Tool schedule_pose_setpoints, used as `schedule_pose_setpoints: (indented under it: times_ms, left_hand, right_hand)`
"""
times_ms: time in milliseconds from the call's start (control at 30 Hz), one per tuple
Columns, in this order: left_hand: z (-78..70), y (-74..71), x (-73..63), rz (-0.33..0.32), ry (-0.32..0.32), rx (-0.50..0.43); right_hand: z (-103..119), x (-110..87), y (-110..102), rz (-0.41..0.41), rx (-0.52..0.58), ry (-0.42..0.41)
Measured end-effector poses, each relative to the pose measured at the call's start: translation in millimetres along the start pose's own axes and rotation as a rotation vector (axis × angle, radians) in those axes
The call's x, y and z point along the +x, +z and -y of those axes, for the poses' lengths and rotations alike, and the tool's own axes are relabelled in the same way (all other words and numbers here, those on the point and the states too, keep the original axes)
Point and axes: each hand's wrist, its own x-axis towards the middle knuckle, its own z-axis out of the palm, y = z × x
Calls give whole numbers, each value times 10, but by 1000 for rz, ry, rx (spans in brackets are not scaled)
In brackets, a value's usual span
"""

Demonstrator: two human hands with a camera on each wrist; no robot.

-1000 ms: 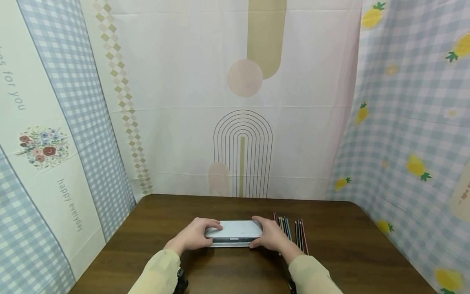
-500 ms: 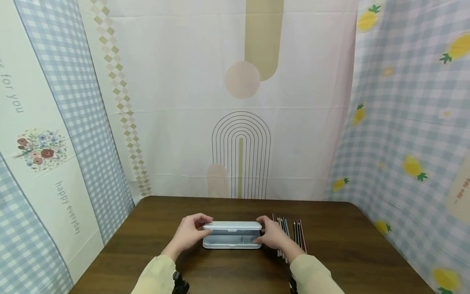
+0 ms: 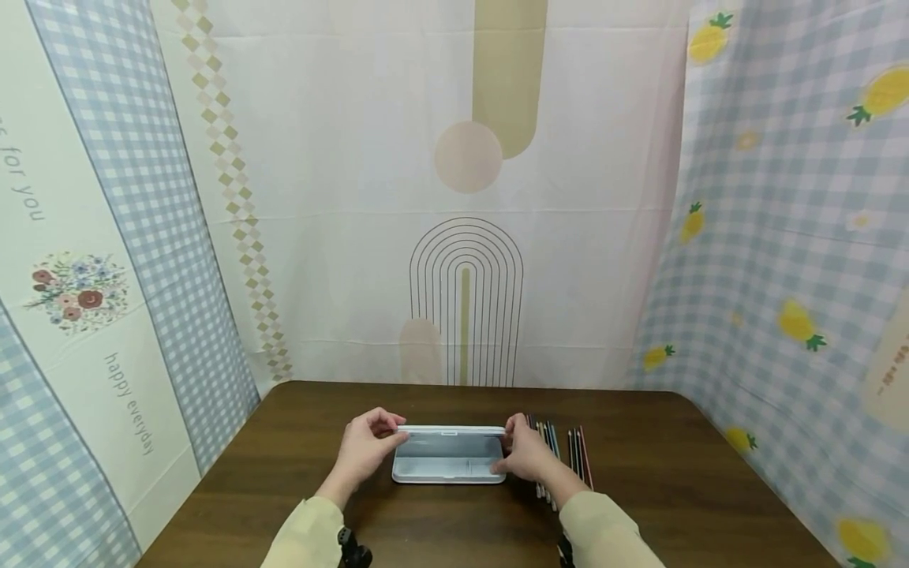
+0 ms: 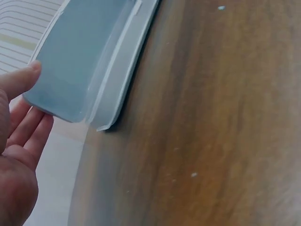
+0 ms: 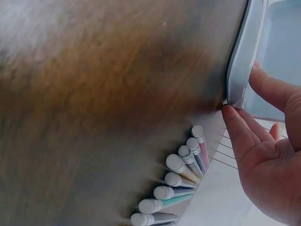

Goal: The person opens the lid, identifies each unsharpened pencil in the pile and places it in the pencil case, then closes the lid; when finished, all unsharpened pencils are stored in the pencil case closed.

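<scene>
A pale blue box (image 3: 432, 479) sits on the brown worktop (image 3: 454, 525), in front of the person. Its lid (image 3: 451, 445) is up along the back edge, so you can see inside. A thin little wall (image 3: 469, 467) stands in the box, toward the right end.

The left hand (image 3: 363, 450) pinches the left corner of the lid. Its thumb (image 4: 22, 81) is on the inner side and its other fingers are behind, with only a small gap for the lid between them. The right hand (image 3: 529, 451) holds the right end of the box. Its thumb reaches over the edge, and its other fingers touch the outside.

Two bunches of thin pencils (image 3: 577, 454) lie on the worktop, just to the right of the box. The right arm crosses over some of them. The sleeves (image 3: 307, 536) are pale yellow.
</scene>
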Motion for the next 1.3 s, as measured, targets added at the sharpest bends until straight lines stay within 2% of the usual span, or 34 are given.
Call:
schedule_pose_setpoints:
  times_ms: [100, 300, 367, 467, 533, 667, 767, 833, 900, 1033, 1100, 1200, 1300]
  left_hand:
    - [-9, 28, 2, -44, 6, 18]
    - [-61, 92, 20, -172, 40, 123]
    - [-62, 113, 30, -198, 77, 148]
    - [-21, 126, 34, -194, 145, 200]
    - [22, 123, 27, -171, 165, 217]
    - [83, 111, 10, -124, 147, 200]
    - [100, 103, 19, -72, 132, 161]
    - [109, 89, 30, -23, 127, 179]
    - [116, 65, 43, 37, 133, 249]
    - [114, -1, 54, 172, 142, 492]
    - [108, -30, 56, 230, 132, 573]
    - [95, -56, 58, 270, 106, 621]
    - [79, -59, 71, 257, 115, 658]
  right_hand:
    - [1, -7, -11, -4, -26, 0]
    - [-29, -7, -14, -4, -43, -32]
    - [-43, -6, -11, -2, -35, -36]
    - [-51, -8, -7, 6, -14, -23]
    - [-46, -12, -10, 14, -6, -20]
    - [-25, -20, -22, 29, 27, -26]
    - [-19, -14, -27, 44, 50, -33]
    - [-16, -6, -29, 54, 56, -34]
    - [-16, 4, -30, 64, 53, -35]
    - [-14, 15, -38, 79, 37, -32]
    - [-18, 17, -40, 85, 32, -33]
    - [-27, 19, -35, 90, 26, -31]
    - [-29, 15, -29, 89, 29, -23]
